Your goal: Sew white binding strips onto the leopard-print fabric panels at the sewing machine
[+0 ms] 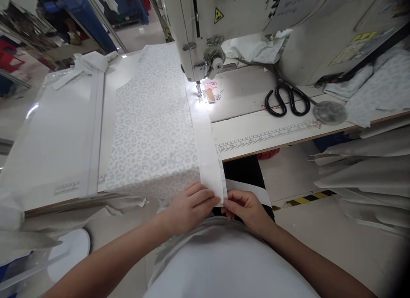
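Where the sewing machine (198, 28) stands along the far side of the counter (243, 105), a leopard-print panel (150, 122) lies flat, running from the near edge of the counter up to the machine; its far end reaches the presser foot (199, 90), lit by the machine's lamp; a white band (205, 152) runs along the panel's right edge, from under that foot to just past the near edge of the counter; a long white guide bar (96, 131) lies on the counter left of the panel, well clear of it; stacked fabric pieces (378, 88) sit at the right corner of the counter, and more pieces (361, 178) hang below that corner above the floor (307, 246); crumpled white cloth (253, 48) sits behind the machine's head; black-handled scissors (286, 99) lie right of the presser foot, with a round clear disc (329, 113) just beside their tips; a printed scale (262, 137) runs along the near edge of the counter; the left hand (188, 206) lies at the near end of the band, fingers together and curled over it, its thumb hidden, so whether it grips or only presses I cannot tell; the right hand (246, 210) pinches the band's near corner between thumb and fingers, just beside the left hand.
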Action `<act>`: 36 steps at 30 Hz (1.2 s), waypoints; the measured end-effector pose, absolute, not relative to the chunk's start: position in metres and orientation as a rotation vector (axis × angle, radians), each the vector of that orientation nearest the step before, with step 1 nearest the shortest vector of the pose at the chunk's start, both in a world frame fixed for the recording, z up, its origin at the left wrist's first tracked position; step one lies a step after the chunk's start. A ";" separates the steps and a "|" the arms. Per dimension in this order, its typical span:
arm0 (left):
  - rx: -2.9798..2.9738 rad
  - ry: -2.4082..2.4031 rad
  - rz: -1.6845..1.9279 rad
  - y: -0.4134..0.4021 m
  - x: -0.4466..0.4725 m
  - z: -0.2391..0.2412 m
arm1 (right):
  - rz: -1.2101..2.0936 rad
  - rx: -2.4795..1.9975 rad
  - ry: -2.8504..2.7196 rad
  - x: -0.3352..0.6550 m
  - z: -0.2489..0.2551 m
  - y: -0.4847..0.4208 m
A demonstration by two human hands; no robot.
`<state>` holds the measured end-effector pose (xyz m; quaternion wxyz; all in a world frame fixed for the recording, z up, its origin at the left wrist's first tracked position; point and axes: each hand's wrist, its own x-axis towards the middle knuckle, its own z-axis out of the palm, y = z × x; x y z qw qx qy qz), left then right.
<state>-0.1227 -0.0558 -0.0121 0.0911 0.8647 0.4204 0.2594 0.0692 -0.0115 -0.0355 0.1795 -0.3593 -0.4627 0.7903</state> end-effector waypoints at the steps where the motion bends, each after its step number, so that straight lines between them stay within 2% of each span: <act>1: 2.572 1.246 0.778 -0.055 -0.123 -0.012 | 2.239 -1.016 -1.300 0.069 -0.036 -0.011; 10: 2.639 1.206 0.783 -0.056 -0.124 -0.017 | 2.352 -0.974 -1.143 0.069 -0.051 -0.013; 13: 2.640 1.239 0.791 -0.056 -0.123 -0.017 | 2.310 -0.960 -1.303 0.073 -0.046 -0.011; 15: 2.595 1.246 0.796 -0.056 -0.121 -0.015 | 1.996 -0.942 -1.621 0.077 -0.037 -0.006; 19: 2.472 1.252 0.818 -0.056 -0.115 -0.005 | 0.940 -0.584 -2.253 0.080 -0.018 0.008; 21: 2.444 1.243 0.800 -0.056 -0.114 0.001 | 0.661 -0.370 -2.426 0.078 -0.013 0.015; 25: 2.215 1.202 0.851 -0.042 -0.125 0.014 | 0.548 -0.241 -2.551 0.071 -0.006 0.022; 28: 2.038 1.430 0.910 -0.019 -0.145 0.018 | 0.558 -0.239 -2.545 0.069 -0.002 0.023; 31: 2.069 1.668 0.738 0.005 -0.166 0.017 | 0.584 -0.266 -2.506 0.065 -0.002 0.028; 36: 2.214 1.707 0.446 0.035 -0.192 0.012 | 0.560 -0.272 -2.503 0.050 -0.006 0.051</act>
